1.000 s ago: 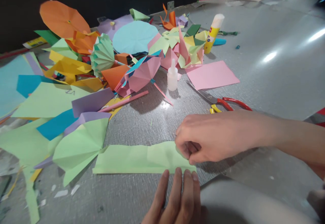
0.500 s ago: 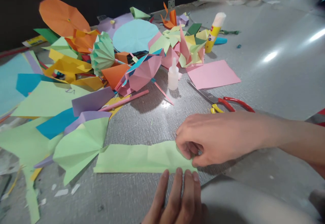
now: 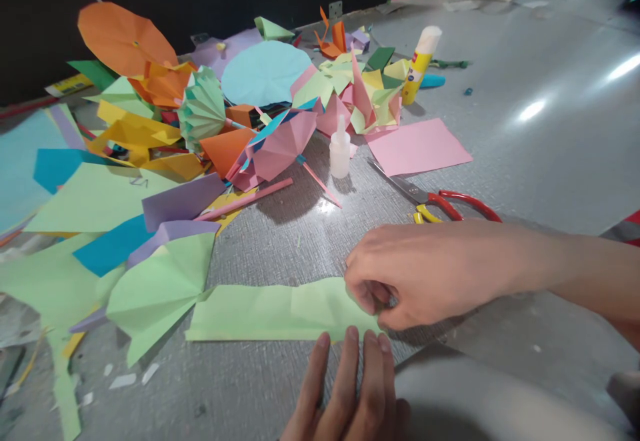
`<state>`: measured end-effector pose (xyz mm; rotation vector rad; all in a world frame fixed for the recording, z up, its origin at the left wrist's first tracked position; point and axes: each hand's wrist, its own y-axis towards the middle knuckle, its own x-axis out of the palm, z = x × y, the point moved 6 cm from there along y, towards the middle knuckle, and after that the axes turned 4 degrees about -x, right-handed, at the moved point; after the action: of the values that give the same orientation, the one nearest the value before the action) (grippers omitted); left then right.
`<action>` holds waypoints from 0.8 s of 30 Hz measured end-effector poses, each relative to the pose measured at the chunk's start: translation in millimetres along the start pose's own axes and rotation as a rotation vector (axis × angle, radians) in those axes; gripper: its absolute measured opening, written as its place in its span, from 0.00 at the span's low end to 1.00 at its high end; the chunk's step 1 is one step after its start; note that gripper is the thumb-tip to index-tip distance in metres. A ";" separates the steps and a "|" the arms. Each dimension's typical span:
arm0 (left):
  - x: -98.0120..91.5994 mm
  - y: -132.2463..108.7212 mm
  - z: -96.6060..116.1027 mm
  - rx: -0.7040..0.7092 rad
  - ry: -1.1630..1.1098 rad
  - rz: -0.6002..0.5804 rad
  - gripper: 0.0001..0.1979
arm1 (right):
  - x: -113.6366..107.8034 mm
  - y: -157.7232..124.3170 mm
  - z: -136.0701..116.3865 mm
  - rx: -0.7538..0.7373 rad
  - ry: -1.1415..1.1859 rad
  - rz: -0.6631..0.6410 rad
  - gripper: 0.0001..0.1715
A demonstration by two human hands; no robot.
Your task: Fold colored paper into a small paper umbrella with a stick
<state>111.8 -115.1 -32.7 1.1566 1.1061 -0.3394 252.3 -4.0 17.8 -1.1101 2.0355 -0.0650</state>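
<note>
Here's the green paper strip (image 3: 280, 311) flat on the worktop (image 3: 240, 387). Beyond it, a yellow glue stick (image 3: 419, 64) stands tilted, its label too small to read, and a pale green sheet (image 3: 95, 197) shows a pencilled mark, perhaps "ZA". The right hand (image 3: 425, 274) pinches the strip's right end, grip clamped; the left hand (image 3: 345, 387) sits open, fingertips (image 3: 353, 337) at the near edge.

This place is looking like a paper-craft workspace, with a grey textured worktop (image 3: 525, 161) carrying a heap of brightly coloured folded paper shapes (image 3: 280, 144). Red-handled steel scissors (image 3: 425, 194), a yellow glue stick (image 3: 419, 64) and a clear plastic glue bottle (image 3: 340, 151) are sitting close by.
</note>
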 end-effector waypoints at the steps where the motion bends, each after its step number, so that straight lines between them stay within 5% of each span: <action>1: -0.2 0.1 -0.1 -0.002 0.000 0.000 0.16 | -0.2 0.0 -0.5 0.001 -0.001 0.003 0.14; 14: -5.4 6.2 -1.0 -0.111 -0.007 0.048 0.20 | -0.2 1.9 1.6 -0.005 0.018 -0.052 0.08; 24: -2.3 2.7 -3.2 -0.060 -0.011 0.020 0.19 | 0.4 2.7 1.0 0.009 -0.013 -0.057 0.08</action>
<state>111.0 -111.9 -29.2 1.1109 1.0876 -0.2946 251.0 -2.3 15.8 -1.1596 1.9907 -0.0957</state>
